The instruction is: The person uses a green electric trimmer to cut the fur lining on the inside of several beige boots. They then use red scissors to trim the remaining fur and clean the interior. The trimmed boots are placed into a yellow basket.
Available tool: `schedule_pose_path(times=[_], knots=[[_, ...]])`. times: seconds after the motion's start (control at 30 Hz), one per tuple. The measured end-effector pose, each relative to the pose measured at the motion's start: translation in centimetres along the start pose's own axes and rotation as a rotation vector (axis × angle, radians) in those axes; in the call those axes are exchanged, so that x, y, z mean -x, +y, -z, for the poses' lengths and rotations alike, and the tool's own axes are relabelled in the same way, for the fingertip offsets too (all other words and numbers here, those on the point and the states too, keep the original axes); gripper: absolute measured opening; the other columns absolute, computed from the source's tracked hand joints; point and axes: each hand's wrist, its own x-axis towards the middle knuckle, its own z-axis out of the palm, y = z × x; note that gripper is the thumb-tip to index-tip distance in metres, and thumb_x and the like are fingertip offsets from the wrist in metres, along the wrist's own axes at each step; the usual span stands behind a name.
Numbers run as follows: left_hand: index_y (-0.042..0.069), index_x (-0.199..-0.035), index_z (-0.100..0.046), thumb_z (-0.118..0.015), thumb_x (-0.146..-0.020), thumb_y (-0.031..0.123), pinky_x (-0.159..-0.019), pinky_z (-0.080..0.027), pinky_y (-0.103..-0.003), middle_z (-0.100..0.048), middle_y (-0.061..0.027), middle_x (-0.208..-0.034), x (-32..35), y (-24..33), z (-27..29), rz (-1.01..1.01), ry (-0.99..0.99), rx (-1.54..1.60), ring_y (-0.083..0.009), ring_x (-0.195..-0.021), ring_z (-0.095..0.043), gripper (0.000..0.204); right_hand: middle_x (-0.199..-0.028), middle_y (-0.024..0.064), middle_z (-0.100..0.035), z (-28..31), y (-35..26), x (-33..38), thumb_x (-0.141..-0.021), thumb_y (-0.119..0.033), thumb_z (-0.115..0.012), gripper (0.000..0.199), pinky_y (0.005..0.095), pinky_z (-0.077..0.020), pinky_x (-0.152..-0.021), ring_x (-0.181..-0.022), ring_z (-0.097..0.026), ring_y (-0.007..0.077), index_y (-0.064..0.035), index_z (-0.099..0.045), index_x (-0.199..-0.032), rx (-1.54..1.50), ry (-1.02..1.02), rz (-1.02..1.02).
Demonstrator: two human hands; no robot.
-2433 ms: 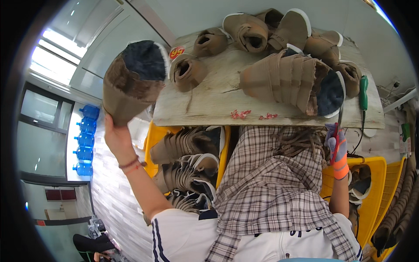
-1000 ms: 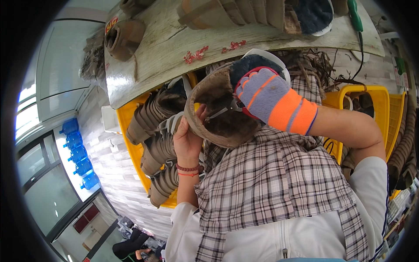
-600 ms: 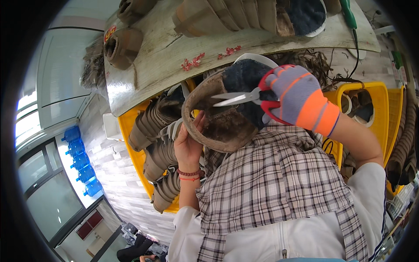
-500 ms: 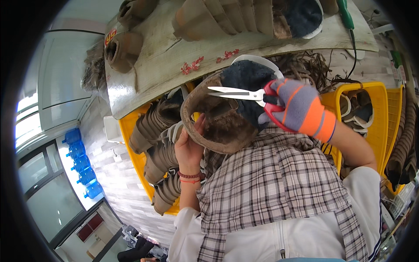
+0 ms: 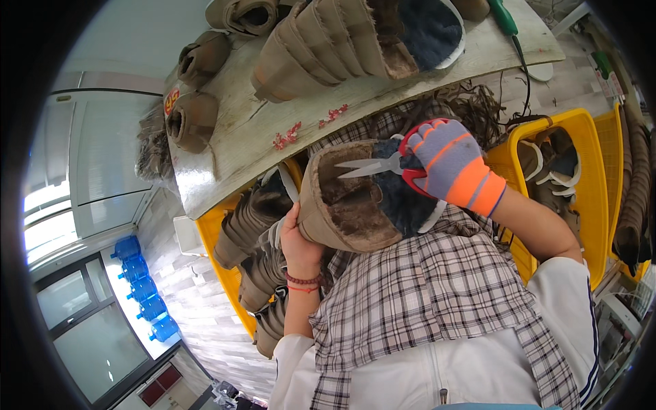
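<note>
Here the left hand [image 5: 295, 240] is bare, with a bead bracelet [image 5: 303, 281] at the wrist, and it grips a tan boot [image 5: 345, 201] from the side, fingers wrapped round the shaft. The boot is held up over the person's lap, just below the table edge, its fleece-lined opening turned toward the camera. The right hand [image 5: 447, 164] wears a grey-and-orange glove and is closed on the red handles of a pair of scissors [image 5: 374, 165]. The blades stand slightly parted and point left, lying across the boot's opening right at the lining; whether they touch it cannot be told.

Above, a pale wooden table [image 5: 246, 137] carries a stacked row of tan boots [image 5: 328, 44] with a dark blue lining showing at its right end, and three single boots [image 5: 195, 119] stand near the table's left edge. Red marks [image 5: 290, 133] dot the wood. A green-handled tool [image 5: 504, 17] lies at the table's far right.

Under the table, a yellow crate [image 5: 225, 273] to the left holds more boots on their sides, and another yellow crate [image 5: 567, 178] stands to the right. A plaid apron [image 5: 424, 301] covers the person's lap. Blue water bottles [image 5: 140, 287] line the floor by a window at far left.
</note>
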Motion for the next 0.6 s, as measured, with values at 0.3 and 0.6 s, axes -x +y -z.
schedule_pose_path(times=[0.3, 0.6], knots=[[-0.002, -0.121, -0.05, -0.045, -0.092, 0.02, -0.095, -0.042, -0.043, -0.057, -0.0147, -0.119, -1.6, 0.4, 5.4, 0.086, -0.322, 0.122, -0.0296, -0.108, -0.055, 0.037, -0.077, 0.005, -0.06, -3.0, -0.5, -2.6, -0.069, -0.033, -0.066, 0.025, 0.0318, -0.0435, -0.067, -0.076, -0.058, 0.0215, -0.0133, -0.063, -0.083, 0.186, -0.119, 0.181], [-0.006, -0.101, -0.053, -0.046, -0.09, 0.017, -0.063, -0.034, -0.028, -0.04, -0.0042, -0.078, -1.0, -0.3, 0.2, 0.004, 0.159, 0.007, -0.0161, -0.069, -0.037, 0.027, -0.079, 0.0059, -0.058, -3.4, -0.4, -3.3, -0.071, -0.03, -0.065, 0.024, 0.0334, -0.0425, -0.067, -0.078, -0.057, 0.0225, -0.0131, -0.062, -0.088, 0.15, -0.169, 0.18]])
